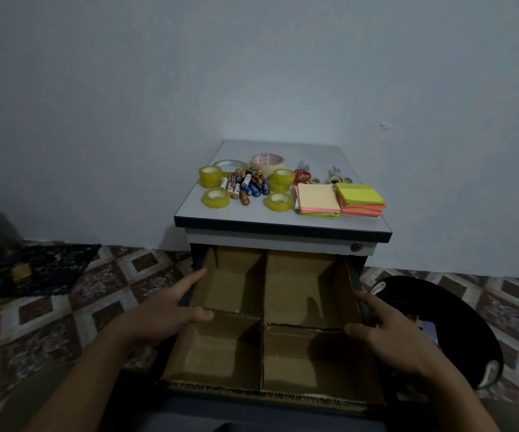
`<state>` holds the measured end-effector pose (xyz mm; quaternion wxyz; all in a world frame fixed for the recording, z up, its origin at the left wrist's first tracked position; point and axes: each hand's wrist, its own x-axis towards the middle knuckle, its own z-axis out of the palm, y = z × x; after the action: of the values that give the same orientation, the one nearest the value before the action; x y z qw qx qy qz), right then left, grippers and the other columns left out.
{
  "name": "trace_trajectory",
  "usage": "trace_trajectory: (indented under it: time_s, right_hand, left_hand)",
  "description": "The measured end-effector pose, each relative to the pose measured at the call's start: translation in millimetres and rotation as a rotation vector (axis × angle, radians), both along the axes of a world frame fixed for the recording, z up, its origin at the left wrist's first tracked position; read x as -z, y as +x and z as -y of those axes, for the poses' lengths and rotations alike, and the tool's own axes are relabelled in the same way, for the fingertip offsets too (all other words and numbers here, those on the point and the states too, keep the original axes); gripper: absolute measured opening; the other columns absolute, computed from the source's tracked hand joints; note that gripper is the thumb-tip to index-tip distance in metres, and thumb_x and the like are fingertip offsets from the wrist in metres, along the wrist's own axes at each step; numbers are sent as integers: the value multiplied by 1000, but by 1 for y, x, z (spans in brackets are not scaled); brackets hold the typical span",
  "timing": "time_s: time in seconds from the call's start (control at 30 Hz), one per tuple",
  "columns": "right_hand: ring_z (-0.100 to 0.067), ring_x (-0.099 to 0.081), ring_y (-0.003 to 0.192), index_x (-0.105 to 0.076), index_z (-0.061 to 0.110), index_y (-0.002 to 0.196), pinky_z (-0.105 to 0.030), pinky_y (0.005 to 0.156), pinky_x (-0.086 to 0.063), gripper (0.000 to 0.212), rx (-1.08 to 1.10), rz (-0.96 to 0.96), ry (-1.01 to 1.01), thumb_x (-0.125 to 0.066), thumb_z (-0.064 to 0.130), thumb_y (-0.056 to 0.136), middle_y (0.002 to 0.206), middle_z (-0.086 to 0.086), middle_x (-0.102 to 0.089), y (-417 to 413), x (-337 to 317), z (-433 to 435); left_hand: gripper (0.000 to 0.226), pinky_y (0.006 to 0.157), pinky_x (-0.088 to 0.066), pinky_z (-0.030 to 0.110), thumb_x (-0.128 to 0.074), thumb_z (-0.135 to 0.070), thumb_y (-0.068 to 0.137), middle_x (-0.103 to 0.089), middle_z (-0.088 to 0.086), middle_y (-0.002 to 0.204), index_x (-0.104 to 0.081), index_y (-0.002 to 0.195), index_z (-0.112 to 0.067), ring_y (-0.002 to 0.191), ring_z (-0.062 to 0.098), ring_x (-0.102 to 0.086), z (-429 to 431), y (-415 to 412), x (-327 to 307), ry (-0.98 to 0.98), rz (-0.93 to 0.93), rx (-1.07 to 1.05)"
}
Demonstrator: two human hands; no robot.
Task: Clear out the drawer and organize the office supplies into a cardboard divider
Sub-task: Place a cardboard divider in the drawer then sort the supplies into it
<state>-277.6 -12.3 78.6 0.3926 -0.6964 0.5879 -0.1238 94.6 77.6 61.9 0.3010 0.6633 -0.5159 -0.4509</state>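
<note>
While batteries (pixel 247 185) and sticky notes (pixel 317 199) wait on the worktop (pixel 252 218), the left hand (pixel 170 310) and right hand (pixel 386 335) press spread, nearly straight fingers on the empty cardboard divider (pixel 298 288)'s side walls, probably seating it in the open drawer (pixel 357 275) under the worktop's front edge.

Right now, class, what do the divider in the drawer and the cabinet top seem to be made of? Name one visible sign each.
Divider: corrugated cardboard, matt brown; fluted cut edges show along its front wall. Cabinet top: probably laminated board, smooth pale grey with a dark edge band; its core is hidden.
</note>
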Motion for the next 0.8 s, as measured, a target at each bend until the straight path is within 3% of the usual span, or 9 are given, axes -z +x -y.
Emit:
trace_trajectory:
  time_s: [0.1, 0.27, 0.4, 0.5, 0.6, 0.8]
  right_hand:
    - [-23, -52, 124, -27, 45, 149, -35, 96, -47, 74, 9, -7, 5, -69, 36, 89, 151, -3, -42, -1, 0, -3]
    - [-23, -50, 127, -26, 43, 150, -32, 94, -44, 74, -4, -46, -9, -68, 35, 90, 153, -3, -39, -1, -4, -7]
    - [-17, -51, 116, -26, 41, 151, -22, 77, -42, 72, -1, -75, -15, -66, 34, 92, 153, -3, -39, 1, -8, -9]
    - [-10, -46, 104, -24, 40, 152, -10, 62, -35, 72, -10, -95, -9, -65, 33, 93, 153, -2, -40, 2, -10, -9]
    - [-14, -51, 108, -21, 39, 153, -14, 68, -39, 73, -20, -102, 8, -63, 33, 94, 152, -3, -41, 3, -12, -11]
    - [-19, -51, 126, -21, 39, 153, -19, 77, -39, 73, -34, -135, 1, -64, 33, 94, 152, -1, -41, 6, -16, -14]
  left_hand:
    - [108, 107, -47, 39, -81, -67, 56, -36, -12, 153, -21, 145, -61, 130, 12, -49, -3, 0, 1, 17, 36, 38]
    - [90, 97, -49, 27, -74, -35, 86, -38, -9, 147, -15, 153, -47, 118, 7, -51, -4, -8, -5, 41, 55, 48]
    - [87, 94, -48, 24, -70, -34, 90, -39, -11, 139, -12, 154, -47, 118, 10, -52, -5, -10, -7, 57, 90, 45]
    - [86, 91, -47, 19, -69, -35, 91, -42, -12, 139, -12, 153, -47, 112, 1, -52, -6, -11, -8, 59, 110, 52]
    - [87, 93, -46, 17, -69, -34, 91, -41, -10, 146, -11, 155, -44, 115, 1, -51, -6, -12, -7, 44, 120, 57]
    - [86, 90, -44, 15, -68, -33, 92, -42, -14, 136, -11, 156, -42, 111, 1, -50, -6, -15, -9, 64, 138, 37]
